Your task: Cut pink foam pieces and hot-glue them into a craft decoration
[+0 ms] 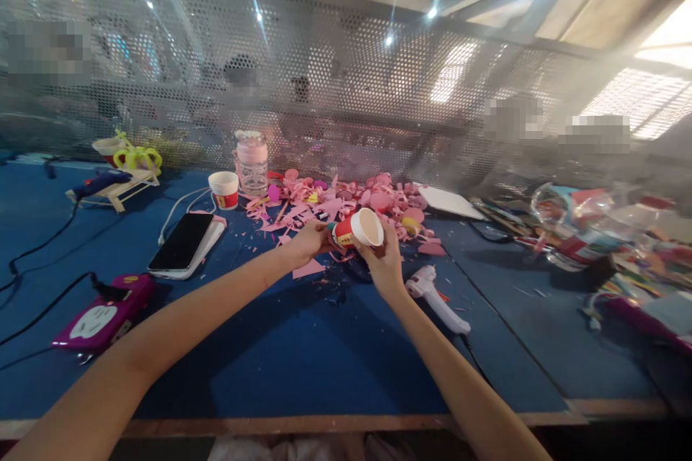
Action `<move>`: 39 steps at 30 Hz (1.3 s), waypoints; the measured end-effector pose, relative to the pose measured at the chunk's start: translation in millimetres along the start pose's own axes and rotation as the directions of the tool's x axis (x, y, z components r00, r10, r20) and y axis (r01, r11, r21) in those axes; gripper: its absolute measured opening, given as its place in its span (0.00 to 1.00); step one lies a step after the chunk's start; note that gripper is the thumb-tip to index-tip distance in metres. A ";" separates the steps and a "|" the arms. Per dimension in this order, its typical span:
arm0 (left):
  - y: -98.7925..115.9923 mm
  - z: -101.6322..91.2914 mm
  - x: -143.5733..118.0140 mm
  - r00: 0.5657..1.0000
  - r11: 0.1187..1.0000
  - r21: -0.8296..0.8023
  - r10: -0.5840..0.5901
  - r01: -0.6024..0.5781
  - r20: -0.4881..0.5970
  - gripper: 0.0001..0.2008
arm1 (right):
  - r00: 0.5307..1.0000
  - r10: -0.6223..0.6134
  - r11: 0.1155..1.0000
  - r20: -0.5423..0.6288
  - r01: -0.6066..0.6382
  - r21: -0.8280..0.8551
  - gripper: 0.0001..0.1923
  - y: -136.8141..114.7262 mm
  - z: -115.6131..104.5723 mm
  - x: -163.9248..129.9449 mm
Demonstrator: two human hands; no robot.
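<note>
My left hand (309,239) and my right hand (385,264) both hold a red and white paper cup (360,228) above the blue table (303,353). The cup lies on its side with its open mouth turned to the right and toward me. My left hand grips its base end; my right hand supports it from below near the rim. Pink paper scraps (346,198) are heaped just behind the cup. A white glue gun (435,295) lies on the table right of my right wrist.
A second paper cup (224,189) and a pink-lidded jar (251,162) stand at the back. A phone on a notebook (187,243) and a magenta power strip (105,317) lie left. A perforated metal screen (346,86) closes the far side. Cluttered craft supplies (605,230) fill the right.
</note>
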State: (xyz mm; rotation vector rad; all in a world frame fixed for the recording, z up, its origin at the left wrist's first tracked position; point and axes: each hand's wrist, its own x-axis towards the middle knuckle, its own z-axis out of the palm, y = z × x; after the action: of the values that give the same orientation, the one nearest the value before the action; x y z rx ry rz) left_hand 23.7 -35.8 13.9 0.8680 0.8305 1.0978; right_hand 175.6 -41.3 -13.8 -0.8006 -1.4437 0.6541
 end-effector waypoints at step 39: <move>-2.5 -0.8 1.3 0.999 1.000 -0.011 -0.008 0.008 -0.035 0.08 | 0.998 -0.023 0.998 0.051 0.026 -0.060 0.30 -1.1 -1.8 -2.8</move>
State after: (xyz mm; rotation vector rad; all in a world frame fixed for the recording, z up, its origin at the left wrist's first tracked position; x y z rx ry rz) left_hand 24.3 -35.0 11.1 0.8374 0.8554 1.1126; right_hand 177.2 -44.3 -14.5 -0.8171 -1.5225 0.6181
